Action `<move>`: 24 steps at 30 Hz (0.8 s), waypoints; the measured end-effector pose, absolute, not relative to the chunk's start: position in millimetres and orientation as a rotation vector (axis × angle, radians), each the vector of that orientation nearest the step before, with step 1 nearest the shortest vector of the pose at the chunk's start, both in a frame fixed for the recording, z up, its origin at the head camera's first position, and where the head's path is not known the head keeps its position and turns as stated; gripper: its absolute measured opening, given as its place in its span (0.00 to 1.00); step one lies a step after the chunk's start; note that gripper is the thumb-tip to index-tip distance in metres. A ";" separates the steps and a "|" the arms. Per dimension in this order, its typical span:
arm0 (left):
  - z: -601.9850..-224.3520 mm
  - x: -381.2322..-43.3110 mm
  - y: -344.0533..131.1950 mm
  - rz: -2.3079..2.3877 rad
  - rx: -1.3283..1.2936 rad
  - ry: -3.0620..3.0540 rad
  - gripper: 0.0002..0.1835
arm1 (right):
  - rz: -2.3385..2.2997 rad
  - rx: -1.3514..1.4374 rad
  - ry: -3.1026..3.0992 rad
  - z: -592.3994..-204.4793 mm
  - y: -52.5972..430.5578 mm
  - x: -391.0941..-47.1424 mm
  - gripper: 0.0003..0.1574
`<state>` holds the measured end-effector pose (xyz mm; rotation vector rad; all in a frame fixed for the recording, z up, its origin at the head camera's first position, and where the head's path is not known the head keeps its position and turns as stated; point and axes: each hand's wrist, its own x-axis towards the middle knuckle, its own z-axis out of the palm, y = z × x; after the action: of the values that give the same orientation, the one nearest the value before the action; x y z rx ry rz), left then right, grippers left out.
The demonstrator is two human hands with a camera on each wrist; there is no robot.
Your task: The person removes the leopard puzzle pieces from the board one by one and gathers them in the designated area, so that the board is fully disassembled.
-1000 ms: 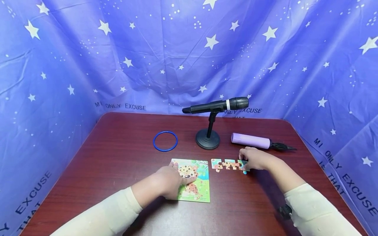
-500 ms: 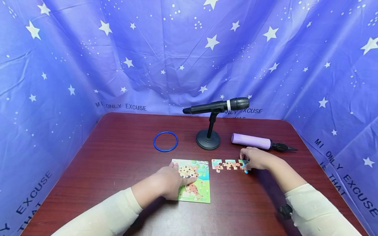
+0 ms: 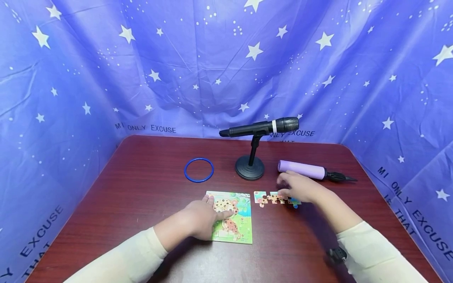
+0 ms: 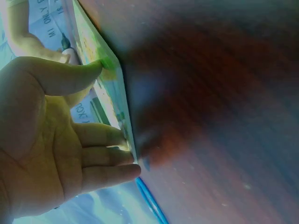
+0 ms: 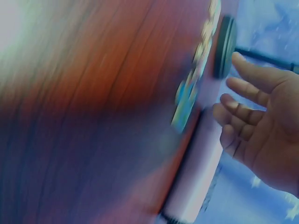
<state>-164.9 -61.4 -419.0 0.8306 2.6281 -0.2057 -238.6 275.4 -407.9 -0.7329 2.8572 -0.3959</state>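
A square jigsaw puzzle board (image 3: 244,226) with a spotted cartoon animal lies on the table. My left hand (image 3: 202,220) rests on its left part, fingers and thumb extended; in the left wrist view these fingers (image 4: 105,156) touch the board's edge. To the board's right, a short row of loose puzzle pieces (image 3: 260,197) lies flat. My right hand (image 3: 299,186) hovers over the row's right part and partly hides it. In the right wrist view its fingers (image 5: 243,109) are loosely bent, holding nothing, apart from the blurred pieces (image 5: 187,100).
A black microphone (image 3: 262,127) on a round-based stand (image 3: 249,169) stands behind the pieces. A purple hand pump (image 3: 302,169) lies just beyond my right hand. The blue ring (image 3: 199,181) lies behind the board. A starry curtain (image 3: 198,98) surrounds the table's back and sides.
My right hand has come off the rightmost puzzle piece and moved slightly left and up, above the row. My left hand has stayed on the board.
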 end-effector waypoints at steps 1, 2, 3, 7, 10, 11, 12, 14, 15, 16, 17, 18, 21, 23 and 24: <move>-420.2 -165.6 -62.9 -0.196 0.828 2.633 0.44 | -0.405 -0.756 2.861 -406.8 267.7 -236.6 0.17; -421.4 -166.3 -64.5 -0.195 0.831 2.641 0.42 | -0.409 -0.778 2.863 -405.9 259.4 -234.3 0.17; -422.7 -167.1 -66.1 -0.190 0.836 2.650 0.41 | -0.408 -0.801 2.859 -405.0 250.7 -231.3 0.18; -425.6 -168.9 -71.6 -0.199 0.878 2.669 0.38 | -0.372 -0.865 2.826 -410.2 216.2 -216.6 0.22; -425.9 -168.4 -73.9 -0.210 0.898 2.673 0.37 | -0.331 -0.916 2.806 -417.4 195.2 -205.4 0.25; -425.8 -167.9 -74.2 -0.215 0.901 2.674 0.37 | -0.313 -0.935 2.805 -419.3 189.6 -201.9 0.27; -425.5 -167.4 -74.4 -0.217 0.901 2.677 0.37 | -0.287 -0.953 2.808 -420.9 184.7 -198.6 0.29; -425.3 -166.1 -74.7 -0.218 0.893 2.681 0.37 | -0.225 -0.978 2.825 -423.4 176.5 -192.3 0.32; -425.0 -165.3 -74.7 -0.219 0.889 2.684 0.37 | -0.195 -0.990 2.835 -424.3 173.1 -189.6 0.32; -424.9 -164.7 -74.7 -0.218 0.885 2.686 0.37 | -0.164 -1.001 2.844 -424.7 170.3 -187.1 0.33; -424.7 -164.1 -74.5 -0.216 0.882 2.687 0.37 | -0.133 -1.016 2.857 -425.2 167.9 -185.0 0.32; -424.7 -163.7 -74.4 -0.216 0.879 2.688 0.36 | -0.105 -1.029 2.869 -425.7 166.0 -183.2 0.30; -424.3 -162.8 -73.7 -0.223 0.872 2.689 0.36 | -0.067 -1.051 2.908 -427.2 161.3 -180.0 0.24; -423.9 -162.7 -73.3 -0.230 0.873 2.692 0.36 | -0.065 -1.056 2.923 -427.8 158.8 -179.2 0.21; -423.8 -162.7 -73.1 -0.234 0.874 2.692 0.35 | -0.070 -1.049 2.926 -428.0 157.7 -179.0 0.20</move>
<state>-162.7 -73.1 -423.8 0.8737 2.6924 -0.2342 -179.0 157.7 -428.0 -1.0495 2.9259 -0.0696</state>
